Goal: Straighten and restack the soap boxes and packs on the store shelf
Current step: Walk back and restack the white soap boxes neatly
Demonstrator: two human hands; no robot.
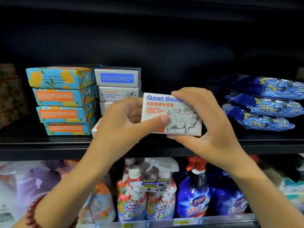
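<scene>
Between both hands (125,122) — "Goat Soap" box (172,114).

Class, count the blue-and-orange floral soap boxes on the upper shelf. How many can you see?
4, in one stack at the left of the shelf: top box, second box, third box, bottom box. Others may be hidden behind them.

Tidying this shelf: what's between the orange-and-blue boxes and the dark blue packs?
In the head view: a stack of white soap boxes, then the Goat Soap box, gripped by the left hand and right hand.
</scene>
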